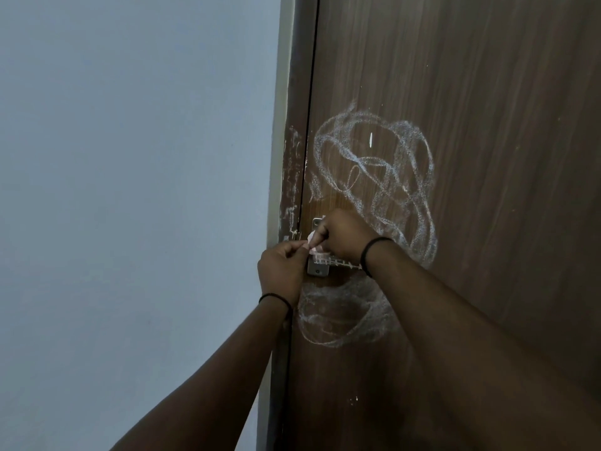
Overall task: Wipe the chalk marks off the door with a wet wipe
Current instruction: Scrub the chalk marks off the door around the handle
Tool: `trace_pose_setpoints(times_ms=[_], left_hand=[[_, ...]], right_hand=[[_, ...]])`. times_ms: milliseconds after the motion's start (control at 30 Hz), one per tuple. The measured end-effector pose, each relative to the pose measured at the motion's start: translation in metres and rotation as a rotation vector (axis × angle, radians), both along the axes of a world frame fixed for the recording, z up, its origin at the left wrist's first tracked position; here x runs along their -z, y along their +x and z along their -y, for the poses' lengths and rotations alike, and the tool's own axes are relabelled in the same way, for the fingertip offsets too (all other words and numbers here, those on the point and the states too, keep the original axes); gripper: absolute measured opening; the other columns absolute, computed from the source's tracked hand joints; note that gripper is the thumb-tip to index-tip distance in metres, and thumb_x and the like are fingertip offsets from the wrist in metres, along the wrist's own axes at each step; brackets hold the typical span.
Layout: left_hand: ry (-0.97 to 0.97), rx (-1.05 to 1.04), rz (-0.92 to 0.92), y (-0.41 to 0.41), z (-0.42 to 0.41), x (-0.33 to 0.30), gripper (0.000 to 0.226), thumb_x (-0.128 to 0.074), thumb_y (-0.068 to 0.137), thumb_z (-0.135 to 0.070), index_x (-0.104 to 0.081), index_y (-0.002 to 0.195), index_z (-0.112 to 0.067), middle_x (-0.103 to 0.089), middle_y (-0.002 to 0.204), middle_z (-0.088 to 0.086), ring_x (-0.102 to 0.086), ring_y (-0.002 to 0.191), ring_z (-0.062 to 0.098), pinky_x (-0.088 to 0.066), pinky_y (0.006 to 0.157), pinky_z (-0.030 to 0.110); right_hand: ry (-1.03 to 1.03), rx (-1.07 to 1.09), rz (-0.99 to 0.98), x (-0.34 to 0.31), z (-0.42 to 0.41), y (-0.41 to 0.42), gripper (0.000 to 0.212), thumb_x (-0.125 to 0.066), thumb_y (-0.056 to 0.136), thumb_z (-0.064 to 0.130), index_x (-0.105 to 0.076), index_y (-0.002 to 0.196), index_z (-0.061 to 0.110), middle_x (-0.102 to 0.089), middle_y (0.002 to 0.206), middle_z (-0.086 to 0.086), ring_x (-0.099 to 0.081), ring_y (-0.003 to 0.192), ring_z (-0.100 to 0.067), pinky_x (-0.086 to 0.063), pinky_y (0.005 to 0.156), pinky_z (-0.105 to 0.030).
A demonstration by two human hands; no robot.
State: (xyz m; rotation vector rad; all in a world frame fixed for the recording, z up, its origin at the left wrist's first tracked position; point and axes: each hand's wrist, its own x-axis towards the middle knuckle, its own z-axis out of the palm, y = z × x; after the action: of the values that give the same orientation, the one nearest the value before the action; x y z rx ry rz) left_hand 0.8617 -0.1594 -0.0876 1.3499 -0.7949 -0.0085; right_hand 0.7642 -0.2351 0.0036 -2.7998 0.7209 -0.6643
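Note:
A brown wooden door (487,125) carries white chalk scribbles (383,170) above the metal handle plate (317,270) and a second scribble patch (338,317) below it. My left hand (281,271) and my right hand (344,234) meet in front of the handle. Both pinch a small crumpled white wet wipe (311,239) between their fingertips. The handle lever is mostly hidden behind my right hand. Fainter chalk smears mark the door frame (291,177) to the left of the door's edge.
A plain pale blue wall (130,190) fills the left half of the view. Each of my wrists wears a thin black band. The dark frame runs down between wall and door.

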Motion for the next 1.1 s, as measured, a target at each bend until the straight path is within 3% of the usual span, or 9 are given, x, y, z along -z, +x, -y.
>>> trace_pose_setpoints(times_ms=[133,300,467,567,633,733,867,1000,1100], left_hand=[[0.05,-0.055,-0.017,0.001,0.003,-0.004,0.014,-0.064,0.089,-0.021,-0.078,0.088,-0.017,-0.074,0.084,0.001,-0.065,0.077,0.014,-0.053,0.071,0.028],[0.007,-0.124,0.137,-0.006,-0.001,0.003,0.018,-0.059,0.093,-0.019,-0.077,0.094,-0.017,-0.073,0.087,0.002,-0.062,0.078,0.014,-0.042,0.063,0.017],[-0.031,-0.127,0.392,-0.008,-0.001,-0.001,0.03,-0.051,0.097,-0.009,-0.067,0.122,-0.016,-0.069,0.113,0.003,-0.056,0.098,0.006,-0.041,0.086,0.014],[-0.03,-0.145,0.511,-0.009,0.003,-0.002,0.038,-0.046,0.098,-0.003,-0.057,0.134,-0.012,-0.062,0.119,0.007,-0.051,0.105,0.01,-0.043,0.094,0.023],[-0.02,-0.196,0.544,-0.011,0.007,0.0,0.038,-0.045,0.098,-0.002,-0.056,0.133,-0.011,-0.059,0.117,0.008,-0.046,0.102,0.006,-0.04,0.092,0.018],[-0.011,-0.24,0.507,-0.013,0.009,0.003,0.034,-0.048,0.098,-0.006,-0.058,0.13,-0.01,-0.058,0.116,0.007,-0.04,0.097,-0.003,-0.029,0.085,-0.001],[-0.021,-0.246,0.466,-0.012,0.007,0.009,0.024,-0.054,0.097,-0.011,-0.066,0.118,-0.011,-0.063,0.107,0.005,-0.041,0.091,-0.006,-0.029,0.081,-0.006],[-0.015,-0.236,0.557,-0.015,0.004,0.016,0.017,-0.06,0.094,-0.013,-0.073,0.104,-0.016,-0.066,0.093,-0.001,-0.045,0.082,-0.005,-0.034,0.075,-0.002],[-0.015,-0.253,0.599,-0.013,0.003,0.018,0.012,-0.065,0.09,-0.011,-0.075,0.097,-0.013,-0.066,0.089,0.001,-0.05,0.081,0.001,-0.036,0.074,0.001]], right_hand=[[-0.164,0.044,-0.012,0.015,-0.012,0.008,0.026,-0.063,0.089,-0.004,-0.08,0.099,0.013,-0.075,0.106,-0.008,-0.068,0.095,-0.02,-0.054,0.083,-0.027],[-0.148,-0.077,0.077,0.024,-0.008,-0.014,0.026,-0.068,0.084,-0.003,-0.083,0.086,0.018,-0.079,0.092,-0.001,-0.07,0.088,-0.016,-0.052,0.078,-0.025],[-0.03,0.001,0.235,0.03,-0.008,-0.022,0.027,-0.08,0.077,0.004,-0.078,0.1,0.018,-0.075,0.095,-0.001,-0.066,0.086,-0.014,-0.054,0.074,-0.022],[-0.135,0.054,0.155,0.029,-0.011,-0.017,0.022,-0.079,0.081,0.011,-0.075,0.102,0.015,-0.06,0.091,-0.003,-0.055,0.08,-0.017,-0.033,0.058,-0.011],[-0.112,0.1,0.123,0.026,-0.012,-0.015,0.003,-0.079,0.083,0.013,-0.077,0.084,0.012,-0.058,0.084,-0.004,-0.059,0.078,-0.02,-0.038,0.063,-0.022],[-0.075,0.106,0.171,0.032,-0.01,-0.012,0.028,-0.077,0.082,0.005,-0.066,0.058,0.015,-0.066,0.072,-0.006,-0.06,0.065,-0.018,-0.05,0.059,-0.031],[-0.154,0.027,0.27,0.052,-0.01,-0.018,0.019,-0.067,0.085,0.002,-0.074,0.077,0.018,-0.07,0.076,-0.001,-0.063,0.068,-0.017,-0.037,0.051,-0.016],[-0.174,0.048,0.428,0.063,-0.001,-0.026,0.007,-0.075,0.084,0.02,-0.072,0.09,0.022,-0.068,0.079,-0.004,-0.059,0.072,-0.02,-0.038,0.056,-0.026],[-0.247,0.056,0.389,0.062,0.005,-0.03,0.009,-0.08,0.08,0.026,-0.08,0.088,0.022,-0.072,0.083,-0.003,-0.056,0.084,-0.023,-0.045,0.075,-0.036]])
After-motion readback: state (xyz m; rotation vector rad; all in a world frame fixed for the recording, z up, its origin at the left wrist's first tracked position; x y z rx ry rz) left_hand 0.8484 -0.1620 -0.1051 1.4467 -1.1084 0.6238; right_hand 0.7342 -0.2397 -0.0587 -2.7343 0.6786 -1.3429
